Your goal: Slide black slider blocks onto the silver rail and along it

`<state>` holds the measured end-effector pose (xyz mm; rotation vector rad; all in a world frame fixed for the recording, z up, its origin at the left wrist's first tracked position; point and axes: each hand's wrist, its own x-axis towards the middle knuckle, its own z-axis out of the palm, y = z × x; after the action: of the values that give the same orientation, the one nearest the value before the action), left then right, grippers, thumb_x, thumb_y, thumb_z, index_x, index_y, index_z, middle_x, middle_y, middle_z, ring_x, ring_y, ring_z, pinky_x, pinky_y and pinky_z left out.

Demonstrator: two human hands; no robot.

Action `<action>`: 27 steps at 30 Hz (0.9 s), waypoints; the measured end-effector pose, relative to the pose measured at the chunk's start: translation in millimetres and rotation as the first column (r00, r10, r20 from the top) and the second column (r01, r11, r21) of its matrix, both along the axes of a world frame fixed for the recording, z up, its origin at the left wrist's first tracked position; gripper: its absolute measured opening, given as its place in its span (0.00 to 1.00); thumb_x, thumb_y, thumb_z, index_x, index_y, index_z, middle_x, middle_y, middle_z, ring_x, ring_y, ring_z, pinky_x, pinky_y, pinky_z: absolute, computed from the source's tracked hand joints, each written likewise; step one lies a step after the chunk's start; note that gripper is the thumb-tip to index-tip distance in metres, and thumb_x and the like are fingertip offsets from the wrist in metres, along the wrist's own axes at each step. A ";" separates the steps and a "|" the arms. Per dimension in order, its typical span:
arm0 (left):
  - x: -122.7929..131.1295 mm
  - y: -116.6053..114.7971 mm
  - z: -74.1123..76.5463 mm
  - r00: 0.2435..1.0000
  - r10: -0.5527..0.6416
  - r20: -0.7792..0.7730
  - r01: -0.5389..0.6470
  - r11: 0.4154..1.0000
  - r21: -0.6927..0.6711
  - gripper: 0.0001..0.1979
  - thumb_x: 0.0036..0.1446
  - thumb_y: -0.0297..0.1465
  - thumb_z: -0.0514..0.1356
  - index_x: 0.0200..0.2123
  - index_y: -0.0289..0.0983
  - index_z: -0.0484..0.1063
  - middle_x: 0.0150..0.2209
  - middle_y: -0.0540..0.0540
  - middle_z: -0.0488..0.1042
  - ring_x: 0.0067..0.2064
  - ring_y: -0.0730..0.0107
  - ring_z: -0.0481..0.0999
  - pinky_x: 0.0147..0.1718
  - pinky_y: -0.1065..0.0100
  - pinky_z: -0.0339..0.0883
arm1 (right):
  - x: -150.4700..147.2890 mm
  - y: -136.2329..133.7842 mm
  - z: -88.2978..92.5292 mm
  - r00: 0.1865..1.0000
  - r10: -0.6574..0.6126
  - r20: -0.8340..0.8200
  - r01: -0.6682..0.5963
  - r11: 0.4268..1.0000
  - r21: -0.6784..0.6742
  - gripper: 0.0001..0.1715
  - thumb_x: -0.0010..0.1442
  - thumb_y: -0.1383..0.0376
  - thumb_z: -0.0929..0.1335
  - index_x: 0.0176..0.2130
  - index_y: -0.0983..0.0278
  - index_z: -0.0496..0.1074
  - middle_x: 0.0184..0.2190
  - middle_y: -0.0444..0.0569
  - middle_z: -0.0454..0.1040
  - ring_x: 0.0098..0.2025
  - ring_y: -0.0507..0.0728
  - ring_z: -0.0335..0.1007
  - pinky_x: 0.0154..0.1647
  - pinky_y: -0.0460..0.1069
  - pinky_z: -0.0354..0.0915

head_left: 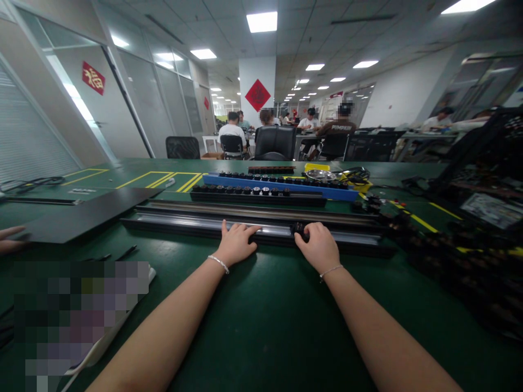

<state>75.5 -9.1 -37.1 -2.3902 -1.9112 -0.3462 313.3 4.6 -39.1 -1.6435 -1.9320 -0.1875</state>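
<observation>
A long black and silver rail point(175, 222) lies across the green table in front of me. My left hand point(236, 242) rests flat on its near edge with the fingers stretched out. My right hand point(318, 246) sits a little to the right, fingers curled around a small black part point(299, 228) on the rail. Both wrists wear thin bracelets.
Behind the rail lie a black strip point(257, 195) and a blue strip point(286, 184) carrying rows of small black parts, plus a metal bowl point(321, 175). A black panel point(81, 215) lies left, another person's fingers point(8, 239) at the left edge, black parts piled right point(469, 256). People sit at desks beyond.
</observation>
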 end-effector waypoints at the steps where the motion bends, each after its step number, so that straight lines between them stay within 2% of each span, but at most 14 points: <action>1: 0.2 -0.1 0.0 1.000 0.000 0.000 0.000 1.000 0.003 0.27 0.54 0.37 0.53 0.58 0.54 0.59 0.46 0.47 0.72 0.53 0.55 0.65 0.58 0.37 0.31 | -1.8 1.4 -1.4 0.999 -0.025 -0.028 0.025 1.000 0.009 0.16 0.55 0.55 0.63 0.35 0.64 0.70 0.37 0.53 0.71 0.40 0.59 0.64 0.40 0.51 0.58; 4: 0.8 -0.5 0.4 1.000 0.005 -0.004 -0.005 1.000 -0.002 0.27 0.54 0.37 0.53 0.58 0.54 0.59 0.46 0.47 0.72 0.54 0.55 0.64 0.58 0.37 0.31 | -5.7 5.5 -4.2 0.996 -0.043 -0.076 0.045 0.998 0.034 0.21 0.55 0.53 0.64 0.42 0.65 0.70 0.42 0.54 0.72 0.46 0.61 0.63 0.46 0.54 0.57; 8: 1.1 -0.6 0.8 1.000 0.004 -0.008 -0.004 1.000 0.000 0.26 0.54 0.38 0.53 0.58 0.55 0.59 0.47 0.47 0.71 0.53 0.55 0.65 0.58 0.37 0.33 | -8.6 7.2 -3.4 0.996 -0.046 -0.075 0.046 0.999 0.004 0.19 0.56 0.53 0.63 0.40 0.63 0.72 0.43 0.53 0.73 0.48 0.61 0.63 0.51 0.55 0.54; 14: 0.8 -0.5 0.9 1.000 0.003 -0.014 -0.003 1.000 -0.011 0.26 0.55 0.38 0.53 0.58 0.54 0.59 0.47 0.47 0.71 0.54 0.55 0.64 0.58 0.37 0.32 | -9.5 6.9 -1.1 0.995 -0.071 -0.075 0.068 0.997 -0.041 0.18 0.56 0.53 0.62 0.35 0.64 0.73 0.40 0.53 0.74 0.45 0.60 0.65 0.48 0.54 0.56; 27: 1.3 -1.2 1.8 1.000 0.009 -0.002 -0.009 1.000 -0.005 0.26 0.54 0.37 0.53 0.58 0.54 0.59 0.46 0.48 0.72 0.54 0.56 0.64 0.59 0.38 0.32 | 1.4 7.0 -2.4 0.990 -0.111 -0.090 0.112 0.994 0.003 0.15 0.54 0.56 0.63 0.32 0.64 0.71 0.36 0.53 0.74 0.41 0.61 0.66 0.43 0.53 0.58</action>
<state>76.9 -10.3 -35.3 -2.3835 -1.9240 -0.3392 314.6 11.7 -41.5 -1.7266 -1.7724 -0.1624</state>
